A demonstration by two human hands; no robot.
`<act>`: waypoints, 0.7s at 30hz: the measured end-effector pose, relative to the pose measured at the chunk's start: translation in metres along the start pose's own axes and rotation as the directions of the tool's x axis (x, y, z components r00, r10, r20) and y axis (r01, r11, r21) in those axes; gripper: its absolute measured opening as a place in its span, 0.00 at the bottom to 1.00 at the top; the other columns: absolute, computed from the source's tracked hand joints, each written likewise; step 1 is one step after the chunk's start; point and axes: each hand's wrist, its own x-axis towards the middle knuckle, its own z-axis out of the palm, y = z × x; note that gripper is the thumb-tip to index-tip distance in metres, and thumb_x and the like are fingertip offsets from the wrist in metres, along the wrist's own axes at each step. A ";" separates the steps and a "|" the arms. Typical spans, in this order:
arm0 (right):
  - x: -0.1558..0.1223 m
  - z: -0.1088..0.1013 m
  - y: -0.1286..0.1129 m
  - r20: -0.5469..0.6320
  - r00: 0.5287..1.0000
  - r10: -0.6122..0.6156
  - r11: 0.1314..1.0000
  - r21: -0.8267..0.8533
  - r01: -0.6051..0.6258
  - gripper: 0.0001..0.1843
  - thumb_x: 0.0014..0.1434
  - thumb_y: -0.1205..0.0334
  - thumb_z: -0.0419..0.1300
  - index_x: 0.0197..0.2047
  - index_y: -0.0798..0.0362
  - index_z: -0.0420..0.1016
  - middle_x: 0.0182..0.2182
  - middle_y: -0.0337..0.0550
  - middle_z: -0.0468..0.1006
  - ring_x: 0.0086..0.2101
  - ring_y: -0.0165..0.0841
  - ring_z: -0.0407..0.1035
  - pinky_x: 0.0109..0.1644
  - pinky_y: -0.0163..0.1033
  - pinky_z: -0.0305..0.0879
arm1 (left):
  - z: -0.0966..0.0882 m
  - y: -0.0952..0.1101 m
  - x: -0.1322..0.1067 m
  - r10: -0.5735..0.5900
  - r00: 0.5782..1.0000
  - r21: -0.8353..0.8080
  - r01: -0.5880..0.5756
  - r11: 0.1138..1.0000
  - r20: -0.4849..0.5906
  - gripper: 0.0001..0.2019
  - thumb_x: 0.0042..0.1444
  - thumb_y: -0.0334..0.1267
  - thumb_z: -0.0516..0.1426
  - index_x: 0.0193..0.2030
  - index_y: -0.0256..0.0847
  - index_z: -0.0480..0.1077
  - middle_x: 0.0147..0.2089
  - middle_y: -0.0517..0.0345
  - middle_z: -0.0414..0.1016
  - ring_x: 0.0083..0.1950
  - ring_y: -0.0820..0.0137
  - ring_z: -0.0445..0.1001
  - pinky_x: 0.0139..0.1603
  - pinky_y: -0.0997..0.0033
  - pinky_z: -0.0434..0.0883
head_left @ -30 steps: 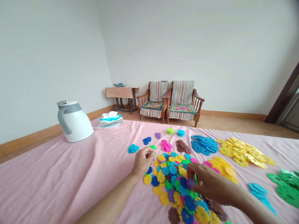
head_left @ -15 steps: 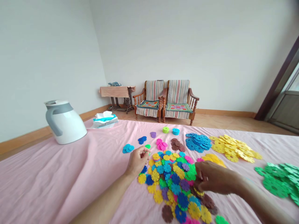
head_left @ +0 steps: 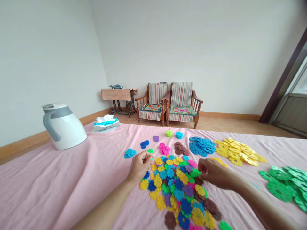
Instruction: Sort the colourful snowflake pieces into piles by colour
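a small green piece (head_left: 151, 157) is pinched by the left grip (head_left: 139, 166); the right grip (head_left: 213, 174) is pressed together over the mixed plastic discs (head_left: 172, 188), while single-colour piles (head_left: 200, 147) are kept apart on the pink bedsheet (head_left: 48, 179).

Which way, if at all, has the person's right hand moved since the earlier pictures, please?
Yes, the right hand has moved forward, toward the wooden armchairs.

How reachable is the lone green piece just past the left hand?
Likely reachable: the green piece lies on the pink sheet just past the left hand's fingertips, with nothing visibly between them. Those fingers look pinched on something small, though.
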 end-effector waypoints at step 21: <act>0.001 0.005 -0.027 -0.070 0.993 -0.099 0.975 0.192 0.111 0.05 0.44 0.72 0.52 0.24 0.52 0.61 0.21 0.34 0.65 0.24 0.27 0.59 0.27 0.32 0.51 | 0.003 0.013 -0.011 0.192 0.979 0.180 -0.202 0.963 0.070 0.06 0.52 0.34 0.53 0.30 0.39 0.71 0.25 0.60 0.72 0.25 0.72 0.70 0.27 0.76 0.65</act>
